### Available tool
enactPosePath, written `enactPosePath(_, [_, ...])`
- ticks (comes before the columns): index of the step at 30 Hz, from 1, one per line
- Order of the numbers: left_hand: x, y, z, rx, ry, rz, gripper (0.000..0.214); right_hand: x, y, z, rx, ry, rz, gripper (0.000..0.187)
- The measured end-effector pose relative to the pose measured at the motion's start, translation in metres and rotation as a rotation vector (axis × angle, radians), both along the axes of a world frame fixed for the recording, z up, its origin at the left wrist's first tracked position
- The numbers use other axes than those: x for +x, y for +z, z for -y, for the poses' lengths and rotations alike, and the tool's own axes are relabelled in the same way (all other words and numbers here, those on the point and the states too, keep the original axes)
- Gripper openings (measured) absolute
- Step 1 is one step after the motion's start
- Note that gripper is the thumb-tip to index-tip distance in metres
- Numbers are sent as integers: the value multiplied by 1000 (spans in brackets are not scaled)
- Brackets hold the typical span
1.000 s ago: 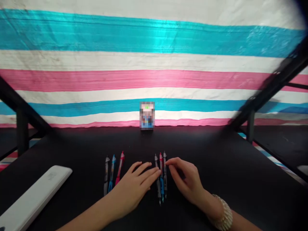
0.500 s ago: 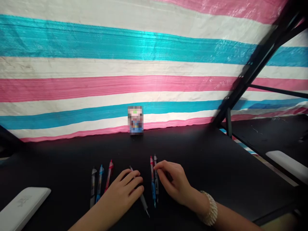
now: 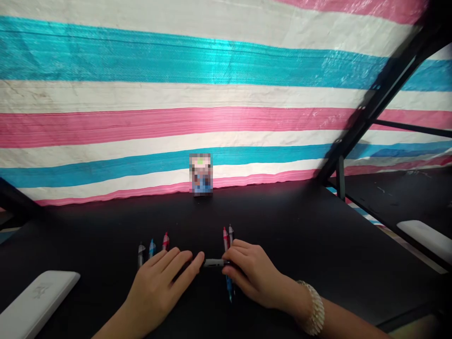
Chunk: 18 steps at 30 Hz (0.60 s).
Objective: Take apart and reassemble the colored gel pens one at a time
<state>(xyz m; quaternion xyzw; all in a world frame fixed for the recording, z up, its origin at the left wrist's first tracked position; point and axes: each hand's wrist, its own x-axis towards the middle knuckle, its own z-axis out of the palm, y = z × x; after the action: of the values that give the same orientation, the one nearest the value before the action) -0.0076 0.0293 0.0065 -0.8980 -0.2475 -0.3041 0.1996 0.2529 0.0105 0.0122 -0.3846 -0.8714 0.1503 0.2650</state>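
A pen with a grey grip (image 3: 213, 262) lies crosswise between my two hands. My left hand (image 3: 164, 280) is closed on its left end, fingers bent. At the other end, the fingertips of my right hand (image 3: 252, 268) pinch the pen. Under and beside my right hand are a pen with a red top (image 3: 225, 237) and blue lower part, and a dark clear-topped pen (image 3: 231, 231), both partly covered. Left of them, a black pen (image 3: 141, 254), a blue pen (image 3: 152, 247) and a red pen (image 3: 165, 241) lie side by side, lower parts hidden by my left hand.
A small blurred box (image 3: 201, 175) stands at the back of the black table (image 3: 275, 207). A white slab (image 3: 44, 301) lies at the left, another white slab (image 3: 425, 240) on a surface at right. Behind are a striped sheet (image 3: 212, 125) and a black metal frame (image 3: 374, 106).
The grey pen, slanted under my left hand before, is now turned sideways between both hands. My left hand has shifted left, and my right hand has closed on the pen's other end.
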Motion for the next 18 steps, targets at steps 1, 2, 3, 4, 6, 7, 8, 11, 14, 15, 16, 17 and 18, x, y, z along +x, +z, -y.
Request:
enactPosePath(1, [1,1,1,5,-3,-7,30,0,-1,0,7,6,-11,26])
enactPosePath(2, [3,3,2,7,-10,-13,29,-1,-1,0,21,14,-18,29])
enactPosePath(3, [6,4,2,8,-16,-12,28,-2,-2,1,42,19,-24,33])
enactPosePath(4, [8,6,2,6,-21,-9,27,-2,-3,1,66,17,-30,37])
enactPosePath(6, [13,6,2,-11,-26,10,26,-4,-3,1,100,-5,-47,40])
enactPosePath(7, [15,6,2,-29,-25,22,26,-5,-3,1,106,-17,-58,40])
enactPosePath(8, [16,5,3,-55,-23,35,28,-6,-3,2,104,-26,-68,39])
enactPosePath(11, [18,2,7,-224,-23,58,32,-7,-3,2,117,-20,-92,37])
enactPosePath(14, [17,1,13,-541,-49,81,35,-6,-5,3,193,21,-63,33])
enactPosePath(15, [16,2,14,-625,-54,98,36,-5,-6,4,202,32,-53,32])
enactPosePath(16, [14,2,14,-678,-53,122,35,-4,-6,4,190,35,-50,31])
enactPosePath(17, [12,3,14,-697,-45,148,32,-3,-7,4,159,30,-58,29])
enactPosePath(18, [10,3,12,-693,-29,179,28,-2,-8,3,117,15,-78,28])
